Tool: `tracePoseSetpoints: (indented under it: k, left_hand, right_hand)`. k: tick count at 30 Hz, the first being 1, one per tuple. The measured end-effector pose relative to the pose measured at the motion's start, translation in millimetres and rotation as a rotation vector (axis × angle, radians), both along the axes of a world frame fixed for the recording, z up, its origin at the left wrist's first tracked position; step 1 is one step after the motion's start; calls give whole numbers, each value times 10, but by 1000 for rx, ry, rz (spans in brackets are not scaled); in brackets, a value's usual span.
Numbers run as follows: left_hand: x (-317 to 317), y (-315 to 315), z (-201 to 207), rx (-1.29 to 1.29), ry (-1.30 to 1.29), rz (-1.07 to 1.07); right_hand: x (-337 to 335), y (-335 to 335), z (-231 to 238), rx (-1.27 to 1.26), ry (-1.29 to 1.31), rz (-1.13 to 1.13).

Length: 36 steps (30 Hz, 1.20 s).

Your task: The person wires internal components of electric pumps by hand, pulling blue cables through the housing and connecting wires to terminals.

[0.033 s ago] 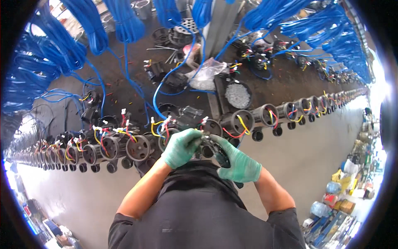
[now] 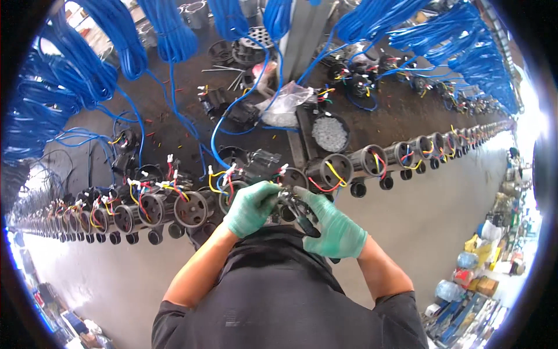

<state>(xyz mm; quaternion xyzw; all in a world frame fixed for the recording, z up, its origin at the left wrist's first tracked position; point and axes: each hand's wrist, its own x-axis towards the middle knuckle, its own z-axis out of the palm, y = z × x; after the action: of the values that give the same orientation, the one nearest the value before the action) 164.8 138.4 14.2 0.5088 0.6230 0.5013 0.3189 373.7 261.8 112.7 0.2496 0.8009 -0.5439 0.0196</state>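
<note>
My left hand [image 2: 253,210], in a green glove, is closed with its thumb and fingertips pinched together at the near edge of the bench. What it pinches is too small and too hidden to name. My right hand [image 2: 336,227], gloved alike, is wrapped round dark-handled pliers [image 2: 303,218]. The plier jaws meet the left fingertips, just in front of a black cylindrical housing [image 2: 296,180]. Beyond the left hand lies a black motor-like part [image 2: 263,164], with white connectors and yellow, red and blue wires beside it.
A long row of black round housings [image 2: 190,209] with coloured wires lines the bench edge. Blue cable coils [image 2: 174,38] hang above. A bowl of small clear pieces [image 2: 329,134] and a plastic bag [image 2: 286,104] sit by a metal post [image 2: 305,41]. Boxes [image 2: 486,286] stand at right.
The view has shifted very slightly. The pliers' handles have turned a little in my right hand; both hands stay together at the same place.
</note>
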Motion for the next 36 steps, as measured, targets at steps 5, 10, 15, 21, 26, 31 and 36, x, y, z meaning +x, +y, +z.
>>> tracePoseSetpoints:
  k: [5, 10, 15, 21, 26, 31, 36]
  left_hand:
    - [-20, 10, 2, 30, -11, 10]
    - [-30, 10, -16, 13, -25, -52]
    - [-43, 34, 30, 120, 88, -91]
    - [-24, -13, 29, 93, 120, -91]
    - [-17, -13, 5, 123, 147, -91]
    - [-25, -27, -36, 113, 193, -130]
    - [-2, -37, 2, 106, 179, -93]
  right_hand:
    - [279, 351, 150, 653, 220, -249]
    - [570, 1306, -194, 752, -204, -622]
    - [807, 1540, -771, 883, -304, -497]
    - [215, 958, -187, 762, 12, -429]
    - [-351, 271, -195, 236, -4, -154]
    - [-524, 137, -506, -110, 6, -215]
    - [-533, 216, -587, -171, -1, -239]
